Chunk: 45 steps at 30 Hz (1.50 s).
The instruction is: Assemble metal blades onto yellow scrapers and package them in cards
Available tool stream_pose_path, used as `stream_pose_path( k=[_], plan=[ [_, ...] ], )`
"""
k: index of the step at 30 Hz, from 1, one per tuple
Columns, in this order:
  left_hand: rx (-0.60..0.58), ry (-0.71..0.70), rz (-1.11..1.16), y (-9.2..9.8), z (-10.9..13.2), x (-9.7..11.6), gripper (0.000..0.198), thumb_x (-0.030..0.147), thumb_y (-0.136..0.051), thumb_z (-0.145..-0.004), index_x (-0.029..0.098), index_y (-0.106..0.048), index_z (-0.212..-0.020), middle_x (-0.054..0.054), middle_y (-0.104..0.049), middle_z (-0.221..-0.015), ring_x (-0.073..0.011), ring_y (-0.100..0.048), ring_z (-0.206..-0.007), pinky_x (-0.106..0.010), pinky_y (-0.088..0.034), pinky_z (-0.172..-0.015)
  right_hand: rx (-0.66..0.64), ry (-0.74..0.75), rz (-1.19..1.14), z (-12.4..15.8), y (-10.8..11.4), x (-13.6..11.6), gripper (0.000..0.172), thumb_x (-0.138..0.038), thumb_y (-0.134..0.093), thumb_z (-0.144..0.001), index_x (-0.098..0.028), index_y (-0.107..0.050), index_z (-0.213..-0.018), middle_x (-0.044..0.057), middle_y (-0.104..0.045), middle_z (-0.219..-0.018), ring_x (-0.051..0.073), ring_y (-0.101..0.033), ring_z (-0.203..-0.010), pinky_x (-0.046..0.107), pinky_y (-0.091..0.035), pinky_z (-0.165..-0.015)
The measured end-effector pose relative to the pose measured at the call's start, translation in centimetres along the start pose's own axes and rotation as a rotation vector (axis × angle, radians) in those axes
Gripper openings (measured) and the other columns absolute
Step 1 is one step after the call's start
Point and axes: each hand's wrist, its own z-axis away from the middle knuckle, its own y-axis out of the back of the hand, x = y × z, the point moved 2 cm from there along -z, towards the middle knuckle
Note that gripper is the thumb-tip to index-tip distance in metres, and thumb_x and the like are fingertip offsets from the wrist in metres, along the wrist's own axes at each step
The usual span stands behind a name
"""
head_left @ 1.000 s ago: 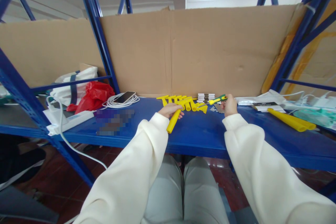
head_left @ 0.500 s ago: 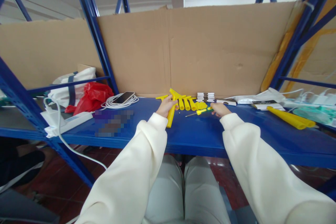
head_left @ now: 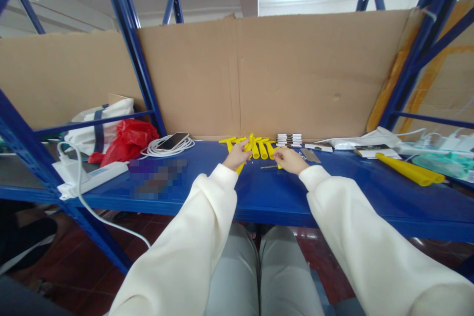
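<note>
My left hand is closed round a yellow scraper handle, lifting it tilted over the blue shelf. My right hand is closed on a yellow-handled screwdriver, whose thin metal shaft points left towards the handle. Just behind both hands lies a row of several more yellow handles. A small stack of white pieces and a flat metal blade lie to the right of the row.
A phone rests on a coiled white cable at the left, beside a red bag and a white power strip. Long yellow tubes and papers lie at the right. Cardboard walls the back.
My right hand has brought the screwdriver down and left, close to my left hand. My left hand has raised the yellow handle from lying on the shelf and drawn it towards the row.
</note>
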Motion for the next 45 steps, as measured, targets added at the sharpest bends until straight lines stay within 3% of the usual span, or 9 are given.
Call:
stream_pose_path(
  k=[3, 6, 15, 20, 24, 27, 31, 40, 45],
  plan=[
    [-0.001, -0.023, -0.04, 0.0, 0.0, 0.0, 0.066, -0.002, -0.062, -0.085, 0.012, -0.056, -0.149, 0.005, -0.06, -0.06, -0.0067, -0.053, -0.047, -0.014, -0.04, -0.045, -0.149, 0.171, 0.01, -0.6, -1.7, -3.6, 0.029, -0.021, -0.053, -0.097, -0.018, -0.078, -0.111, 0.012, -0.077, -0.114, 0.025, -0.071, -0.107, 0.032, -0.05, -0.094],
    [0.002, -0.044, -0.066, 0.1, -0.2, -0.2, 0.066, -0.002, -0.063, -0.083, 0.014, -0.059, -0.147, 0.003, -0.065, -0.064, -0.0066, -0.054, -0.048, -0.014, -0.041, -0.047, -0.173, 0.166, 0.072, -1.6, -2.9, -5.6, 0.033, -0.027, -0.051, -0.1, -0.016, -0.077, -0.116, 0.016, -0.076, -0.118, 0.03, -0.069, -0.113, 0.038, -0.05, -0.096],
    [0.023, -0.063, -0.118, -0.1, -0.8, -0.8, 0.062, 0.001, -0.069, -0.078, 0.023, -0.07, -0.136, -0.002, -0.075, -0.086, -0.0065, -0.055, -0.052, -0.014, -0.045, -0.046, -0.17, 0.109, 0.132, -2.6, -4.3, -6.8, 0.04, -0.018, -0.041, -0.099, -0.016, -0.076, -0.118, 0.02, -0.074, -0.116, 0.034, -0.069, -0.115, 0.04, -0.05, -0.094],
    [0.011, -0.074, -0.13, -0.2, -0.4, -0.6, 0.062, -0.001, -0.067, -0.079, 0.02, -0.069, -0.138, -0.004, -0.074, -0.086, -0.0058, -0.054, -0.049, -0.015, -0.043, -0.045, -0.146, 0.059, 0.034, -2.7, -3.4, -4.8, 0.028, -0.017, -0.053, -0.094, -0.014, -0.076, -0.111, 0.019, -0.076, -0.111, 0.031, -0.07, -0.11, 0.037, -0.052, -0.093],
    [-0.027, -0.095, -0.248, -0.3, -0.3, -0.5, 0.062, 0.0, -0.064, -0.081, 0.02, -0.068, -0.139, -0.006, -0.075, -0.085, -0.0118, -0.062, -0.056, -0.024, -0.054, -0.059, 0.058, -0.113, -0.24, -3.4, -1.6, -1.1, 0.012, -0.012, -0.062, -0.087, -0.017, -0.072, -0.084, 0.007, -0.076, -0.085, 0.02, -0.071, -0.084, 0.029, -0.053, -0.081],
    [-0.055, -0.167, -0.327, -0.6, -0.2, -0.5, 0.062, -0.003, -0.063, -0.077, 0.024, -0.072, -0.133, -0.007, -0.079, -0.094, -0.0205, -0.073, -0.084, -0.032, -0.059, -0.085, 0.214, -0.184, -0.532, -3.5, -0.6, 1.4, 0.016, -0.012, -0.066, -0.081, -0.018, -0.063, -0.067, 0.001, -0.068, -0.066, 0.015, -0.064, -0.067, 0.025, -0.05, -0.069],
    [-0.082, -0.344, -0.605, -1.7, 0.5, -0.3, 0.061, -0.002, -0.057, -0.082, 0.025, -0.07, -0.136, -0.008, -0.075, -0.127, -0.0244, -0.066, -0.122, -0.037, -0.048, -0.111, 0.263, -0.251, -0.761, -3.3, -0.1, 2.8, 0.018, -0.016, -0.069, -0.075, -0.018, -0.06, -0.059, -0.002, -0.061, -0.058, 0.013, -0.057, -0.059, 0.026, -0.049, -0.065],
    [-0.182, -0.453, -0.959, -5.9, 1.4, 0.9, 0.063, 0.003, -0.045, -0.091, 0.024, -0.059, -0.149, -0.015, -0.072, -0.123, -0.028, -0.068, -0.113, -0.041, -0.052, -0.103, 0.357, -0.279, -0.839, -3.5, 0.2, 3.6, 0.016, -0.021, -0.069, -0.072, -0.018, -0.061, -0.058, 0.0, -0.063, -0.06, 0.016, -0.06, -0.067, 0.029, -0.051, -0.07],
    [-0.184, -0.45, -0.98, -6.0, 1.5, 0.7, 0.061, 0.003, -0.045, -0.091, 0.023, -0.061, -0.146, -0.015, -0.071, -0.124, -0.0278, -0.069, -0.113, -0.04, -0.052, -0.103, 0.22, -0.275, -0.815, -3.1, 0.2, 3.2, 0.013, -0.018, -0.07, -0.071, -0.017, -0.064, -0.059, 0.0, -0.064, -0.06, 0.014, -0.059, -0.063, 0.026, -0.05, -0.065]
  ],
)
